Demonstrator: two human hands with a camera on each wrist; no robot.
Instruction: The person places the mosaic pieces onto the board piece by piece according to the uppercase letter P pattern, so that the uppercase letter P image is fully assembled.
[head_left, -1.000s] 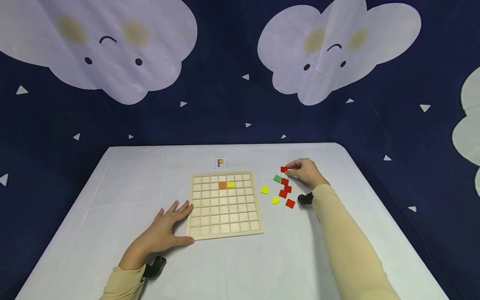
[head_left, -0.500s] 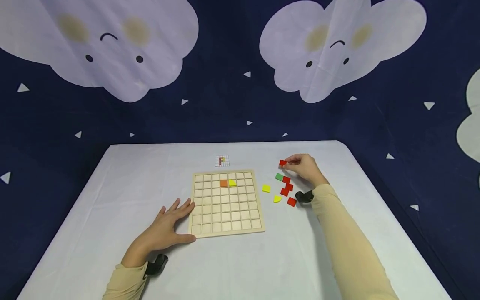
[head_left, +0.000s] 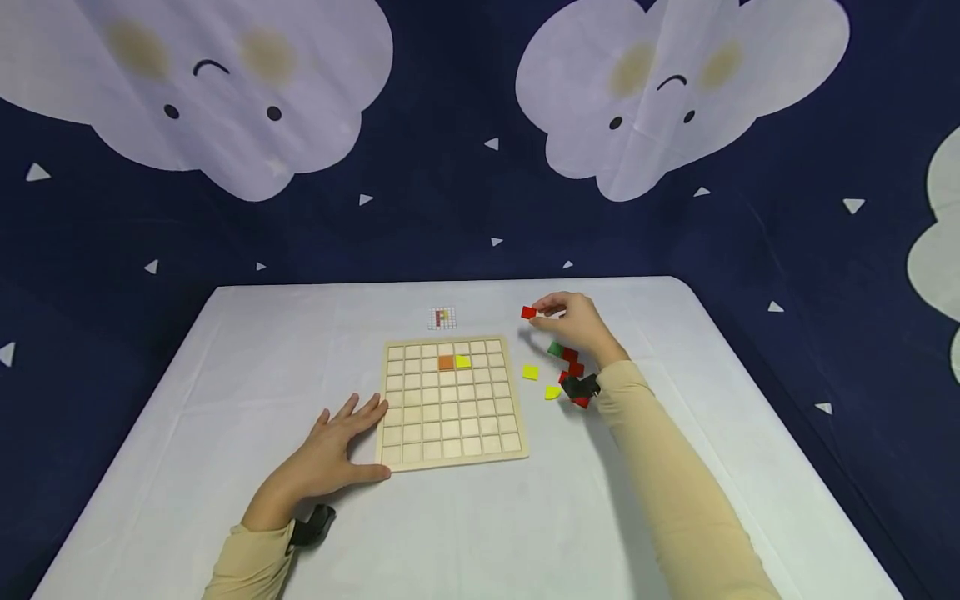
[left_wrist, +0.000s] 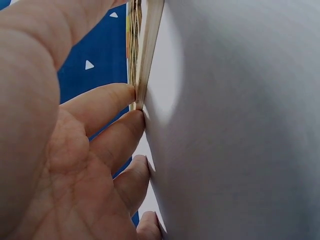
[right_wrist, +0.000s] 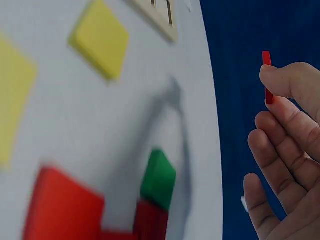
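My right hand pinches a red square tile between thumb and index finger, lifted above the table. In the right wrist view that tile appears edge-on, its other fingers loosely bent. My left hand lies spread at the left side of a wooden grid board, thumb at the near corner and fingertips touching the frame. Two pieces sit side by side in an upper row of the board: an orange square and a yellow rounded tile.
Right of the board lie a yellow square, a yellow rounded piece, a green tile and several red tiles, partly hidden by the right wrist. A small printed grid card lies behind the board.
The right hand has lifted the red tile from the far side of the loose pieces and carried it left toward the board. My left hand stays at the board's edge.
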